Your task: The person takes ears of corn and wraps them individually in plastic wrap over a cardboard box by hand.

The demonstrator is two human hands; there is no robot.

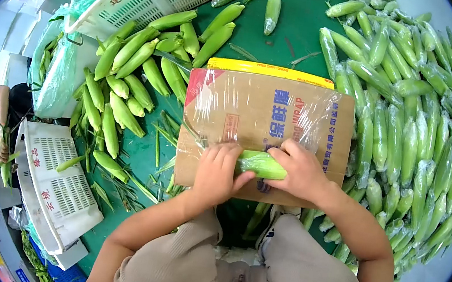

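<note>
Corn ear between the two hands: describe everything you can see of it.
The corn ear is long and rounded, in a green husk with paler streaks; its glossy sheen looks like clear film over at least part of it. It lies roughly crosswise over the near half of the brown cardboard. The left hand grips one end, the right hand the other, hiding both tips.

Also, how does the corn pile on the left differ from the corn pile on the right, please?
The left pile shows no film; many ears in the right pile have shiny clear wrap. The left pile looks smaller and looser, whereas the right pile is larger and densely stacked. Both contain green ears in husks.
</note>
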